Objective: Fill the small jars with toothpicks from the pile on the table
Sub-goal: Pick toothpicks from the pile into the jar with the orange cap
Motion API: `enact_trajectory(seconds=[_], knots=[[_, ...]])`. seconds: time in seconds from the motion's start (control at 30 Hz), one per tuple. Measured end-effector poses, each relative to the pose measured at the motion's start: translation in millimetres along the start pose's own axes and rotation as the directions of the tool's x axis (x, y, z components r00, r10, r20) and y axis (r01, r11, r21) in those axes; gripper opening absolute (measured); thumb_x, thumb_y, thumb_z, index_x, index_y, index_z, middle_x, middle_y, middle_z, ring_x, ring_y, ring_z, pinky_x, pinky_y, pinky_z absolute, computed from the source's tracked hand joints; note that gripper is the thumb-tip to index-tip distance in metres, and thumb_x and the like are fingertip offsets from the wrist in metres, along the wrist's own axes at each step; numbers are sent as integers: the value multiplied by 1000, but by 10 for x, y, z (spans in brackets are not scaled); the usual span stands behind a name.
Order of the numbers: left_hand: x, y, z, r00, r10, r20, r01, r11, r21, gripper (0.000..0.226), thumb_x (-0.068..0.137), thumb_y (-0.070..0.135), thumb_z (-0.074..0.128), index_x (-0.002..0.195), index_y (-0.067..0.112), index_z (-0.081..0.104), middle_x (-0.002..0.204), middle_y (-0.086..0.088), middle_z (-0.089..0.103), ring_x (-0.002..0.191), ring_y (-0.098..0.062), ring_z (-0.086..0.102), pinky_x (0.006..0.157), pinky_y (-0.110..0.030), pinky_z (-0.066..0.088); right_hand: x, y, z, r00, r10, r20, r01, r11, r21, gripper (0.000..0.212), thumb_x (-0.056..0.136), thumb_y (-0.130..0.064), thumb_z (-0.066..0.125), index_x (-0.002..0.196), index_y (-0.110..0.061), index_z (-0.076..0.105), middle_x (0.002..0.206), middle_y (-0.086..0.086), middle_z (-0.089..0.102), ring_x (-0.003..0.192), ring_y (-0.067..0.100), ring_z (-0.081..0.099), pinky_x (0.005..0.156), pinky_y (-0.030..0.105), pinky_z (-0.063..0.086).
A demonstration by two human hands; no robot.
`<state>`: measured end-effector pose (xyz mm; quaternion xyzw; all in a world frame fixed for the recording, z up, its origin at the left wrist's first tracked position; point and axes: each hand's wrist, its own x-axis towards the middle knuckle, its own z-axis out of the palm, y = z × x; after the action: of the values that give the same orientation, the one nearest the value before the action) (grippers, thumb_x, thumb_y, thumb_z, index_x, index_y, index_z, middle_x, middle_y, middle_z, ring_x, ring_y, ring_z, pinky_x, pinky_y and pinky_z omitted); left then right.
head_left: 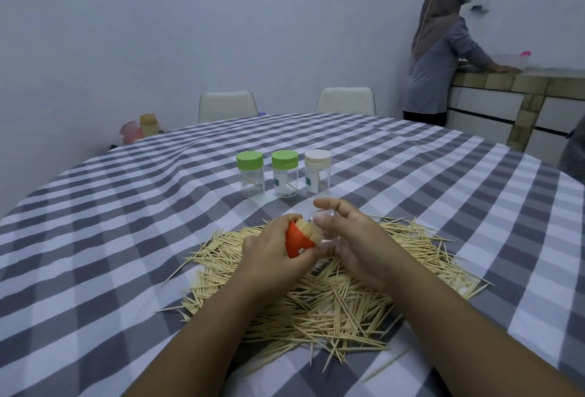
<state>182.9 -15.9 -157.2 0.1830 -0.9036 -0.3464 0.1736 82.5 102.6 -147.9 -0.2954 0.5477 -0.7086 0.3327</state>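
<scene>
left hand (269,248) grips orange plastic lid (297,240) packed with a toothpick bundle (311,229) | right hand (351,238) curls round clear jar (326,225) | both above loose wooden toothpick pile (316,295) | three capped cylindrical jars (284,177) stand beyond the pile on checked tablecloth (126,222)

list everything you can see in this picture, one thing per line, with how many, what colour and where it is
toothpick pile: one, pale wood, near middle of the table, under the hands
green-lidded jars: two, clear, standing beyond the pile, left and middle of a row
white-lidded jar: one, clear, right end of that row
orange lid: one, packed with a toothpick bundle, in the left hand
clear jar: one, in the right hand, hard to make out
tablecloth: one, grey and white check, covers the table
chairs: two, white, far side of the table
person: one, grey clothes, at the counter, far right
left hand: grips the orange lid
right hand: holds the clear jar
</scene>
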Motion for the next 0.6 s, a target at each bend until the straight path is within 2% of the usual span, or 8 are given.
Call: enact_trajectory(seconds=[0.07, 0.13, 0.27, 0.37, 0.47, 0.6], knots=[[-2, 0, -4, 1000, -10, -2, 10, 1000, -6, 71, 72, 55, 57, 136, 34, 38, 120, 8, 49, 113, -22, 48, 99, -45, 43, 9, -1, 1, 1000, -6, 1, 6, 999, 40, 29, 90, -10, 55, 118, -19, 54, 113, 15, 52, 89, 24, 56, 75, 34, 47], [3, -16, -7, 1000, -18, -6, 18, 1000, -10, 68, 74, 53, 59, 136, 34, 38, 118, 8, 50, 112, -22, 48, 97, -45, 44, 15, 10, -12, 1000, -20, 1, 20, 999, 48, 34, 88, -6, 58, 119, -20, 53, 121, 20, 50, 94, 28, 56, 78, 36, 48], [6, -1, -13, 999, -49, -2, 49, 998, -26, 68, 72, 55, 58, 134, 34, 39, 116, 8, 49, 110, -23, 48, 94, -45, 47, 7, 14, -32, 998, -59, -16, 60, 997, 38, 35, 86, -4, 60, 116, -21, 53, 118, 16, 52, 96, 28, 56, 76, 35, 50], [9, 12, -12, 998, -61, -10, 61, 997, -39, 71, 65, 60, 55, 130, 35, 42, 112, 9, 51, 108, -22, 50, 93, -44, 47, 2, 18, -41, 997, -80, -14, 80, 997, 1, 39, 83, -7, 65, 117, -21, 53, 117, 11, 54, 98, 26, 58, 74, 32, 52], [17, -20, -9, 998, -53, -24, 53, 998, -20, 67, 70, 59, 61, 130, 35, 42, 111, 11, 50, 109, -21, 48, 95, -42, 46, 10, 36, -24, 995, -89, -32, 88, 995, -45, 44, 75, -16, 68, 117, -24, 55, 118, 9, 56, 98, 22, 60, 71, 29, 52], [1, -14, -22, 998, 20, -55, -16, 998, 58, 61, 83, 46, 63, 136, 33, 37, 112, 14, 41, 103, -12, 35, 99, -35, 36, 29, 63, -36, 996, -78, -47, 73, 992, -102, 64, 66, -32, 70, 127, -24, 53, 129, 7, 55, 111, 25, 60, 88, 37, 53]])
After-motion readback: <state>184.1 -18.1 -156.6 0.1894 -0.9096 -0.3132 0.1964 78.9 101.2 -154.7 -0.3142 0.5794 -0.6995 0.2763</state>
